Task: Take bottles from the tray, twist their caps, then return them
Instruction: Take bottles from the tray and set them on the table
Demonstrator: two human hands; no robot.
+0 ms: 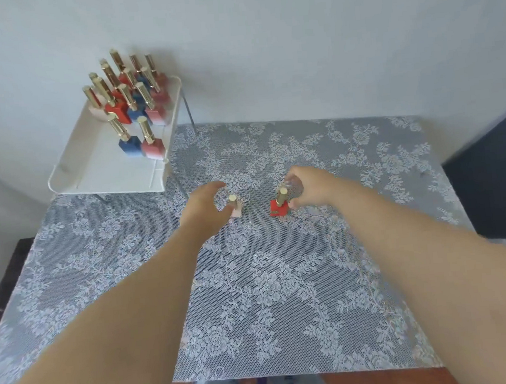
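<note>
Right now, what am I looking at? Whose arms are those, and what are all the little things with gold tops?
The picture comes from a camera worn on a person's head, looking down, so the two long arms belong to that person. They stand at a table covered by a lacy cloth. The little things are small bottles with tall gold caps. Most stand together on a white tray on thin legs at the far left corner. Two are out on the cloth: a pale pink bottle and a red bottle. The left hand curls around the pink one with its fingers open, not quite gripping. The right hand is at the red one; it is too blurry to tell whether it has hold of it.
</note>
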